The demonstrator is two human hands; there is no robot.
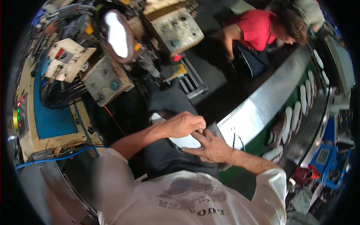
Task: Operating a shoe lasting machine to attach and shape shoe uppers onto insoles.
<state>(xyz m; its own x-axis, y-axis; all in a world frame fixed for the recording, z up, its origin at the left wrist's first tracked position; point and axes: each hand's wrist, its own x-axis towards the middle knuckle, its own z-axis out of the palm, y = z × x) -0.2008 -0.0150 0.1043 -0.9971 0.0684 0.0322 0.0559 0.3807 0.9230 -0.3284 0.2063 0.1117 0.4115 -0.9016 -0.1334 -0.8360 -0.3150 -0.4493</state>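
Nearby, metal ledge, shoe row; right hand on white-faced shoe.

Left of the fingers lie a blue mat and a blue cable; a grimy control box stands farther forward on that side. Ahead of the fingers is a yellow-painted step. To their right, a metal rail edges a green strip, with a red-shirted person beyond.

A white-faced shoe piece lies slantwise, partly covered.
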